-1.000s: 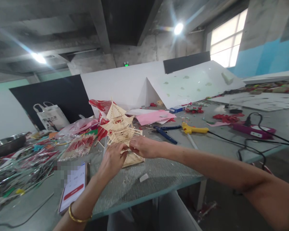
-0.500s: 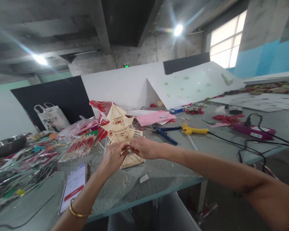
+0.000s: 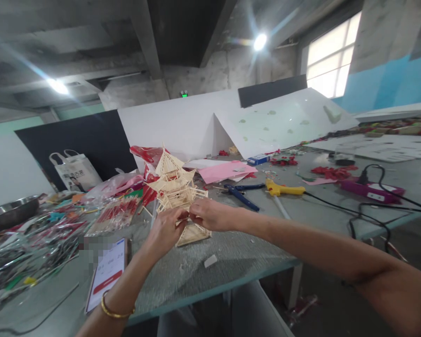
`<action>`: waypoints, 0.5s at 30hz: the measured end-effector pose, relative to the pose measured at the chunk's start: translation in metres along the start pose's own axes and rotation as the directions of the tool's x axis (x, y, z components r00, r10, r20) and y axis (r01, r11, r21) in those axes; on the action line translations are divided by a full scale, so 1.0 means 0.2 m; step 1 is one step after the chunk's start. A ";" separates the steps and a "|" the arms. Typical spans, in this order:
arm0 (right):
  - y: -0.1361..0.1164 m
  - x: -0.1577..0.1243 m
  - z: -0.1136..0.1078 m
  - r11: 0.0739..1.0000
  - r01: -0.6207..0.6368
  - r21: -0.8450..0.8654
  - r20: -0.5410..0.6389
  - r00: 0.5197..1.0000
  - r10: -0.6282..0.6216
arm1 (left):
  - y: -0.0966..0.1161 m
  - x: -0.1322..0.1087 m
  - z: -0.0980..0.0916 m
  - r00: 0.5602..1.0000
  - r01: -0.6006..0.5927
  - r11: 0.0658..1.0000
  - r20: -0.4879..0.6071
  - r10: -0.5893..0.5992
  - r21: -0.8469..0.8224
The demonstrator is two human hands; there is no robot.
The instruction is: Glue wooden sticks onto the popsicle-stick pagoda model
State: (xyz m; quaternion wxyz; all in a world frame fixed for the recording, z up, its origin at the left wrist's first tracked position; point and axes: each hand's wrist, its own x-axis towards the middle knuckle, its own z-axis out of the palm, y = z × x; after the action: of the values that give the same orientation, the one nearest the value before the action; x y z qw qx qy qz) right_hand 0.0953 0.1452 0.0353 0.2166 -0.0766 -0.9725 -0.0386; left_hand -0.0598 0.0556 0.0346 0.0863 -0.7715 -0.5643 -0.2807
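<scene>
A small pagoda model (image 3: 173, 182) built of thin wooden sticks stands on the grey table (image 3: 231, 255). My left hand (image 3: 164, 231) and my right hand (image 3: 210, 214) meet at the model's lower front, fingertips pinched together. Between the fingertips sits a thin wooden stick (image 3: 183, 219) that both hands pinch against the model. A gold bangle (image 3: 115, 312) circles my left wrist.
A phone (image 3: 107, 274) lies at the left near the table's edge. Packets of red sticks (image 3: 114, 213) and coloured litter spread over the left. Blue pliers (image 3: 240, 194), a yellow glue gun (image 3: 284, 189) with its black cable (image 3: 358, 210) and a purple device (image 3: 370, 192) lie to the right.
Both hands stay pinched at the front of the model, shifting only slightly. Nothing else has moved.
</scene>
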 end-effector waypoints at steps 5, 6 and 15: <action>0.00 0.00 -0.03 0.998 -0.001 0.058 0.013 1.000 0.000 | -0.02 -0.01 0.02 1.000 0.004 1.000 0.028 -0.003 -0.025; 0.00 -0.01 -0.04 0.998 -0.004 0.068 0.013 1.000 0.003 | -0.03 -0.01 0.02 1.000 0.014 1.000 0.026 -0.014 -0.028; 0.04 -0.06 -0.10 0.997 -0.035 0.067 -0.090 0.995 0.041 | -0.05 0.00 -0.07 0.992 0.127 0.988 0.002 -0.128 -0.086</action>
State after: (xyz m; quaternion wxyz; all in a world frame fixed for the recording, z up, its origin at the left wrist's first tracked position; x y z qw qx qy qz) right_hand 0.1153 0.1490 0.0478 0.2642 -0.0863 -0.9606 -0.0062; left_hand -0.0742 0.0526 0.0442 0.0358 -0.7364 -0.5998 -0.3109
